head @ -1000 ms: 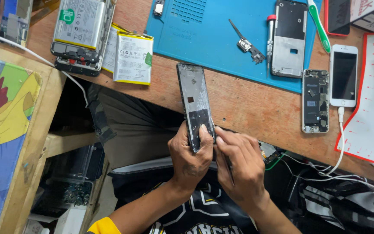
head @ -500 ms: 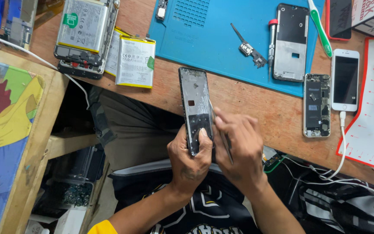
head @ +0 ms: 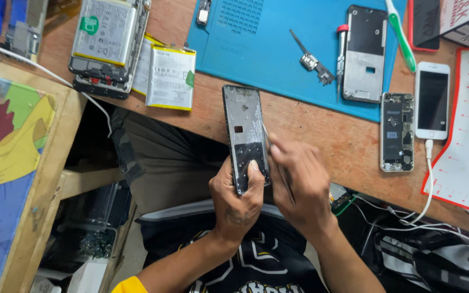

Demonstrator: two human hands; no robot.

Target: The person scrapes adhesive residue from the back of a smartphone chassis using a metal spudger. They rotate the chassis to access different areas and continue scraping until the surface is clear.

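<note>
Head view, looking down over the near edge of a wooden workbench [head: 310, 130]. The left hand [head: 237, 198] holds a bare phone frame [head: 245, 135], its fingers curled shut around the lower end and the thumb pressed flat on the inner face. The frame stands out over the bench's near edge, upper end above the wood, lower end over the person's lap. The right hand [head: 299, 182] lies against the frame's right side, fingers drawn close together around a thin dark tool; what kind of tool, and where its tip rests, cannot be told.

Handling, by judgement: the frame is a thin, stiff, light shell with a small cut-out, likely to flex or crack if twisted, and smooth on its long sides. It is best taken by the two long edges near one end, as the left hand does, leaving the inner face free.

Further back, a blue work mat [head: 278, 49] covers the far middle of the bench and carries a second phone frame [head: 362, 54], a small metal part [head: 313, 61] and a green-handled tool [head: 400, 35]. Toward the far left corner lie an opened phone with its battery [head: 107, 46] and a loose battery pack [head: 170, 77]. Toward the right edge lie a stripped phone body [head: 397, 133] and a white phone [head: 432, 100] on a white cable [head: 427, 184].
</note>
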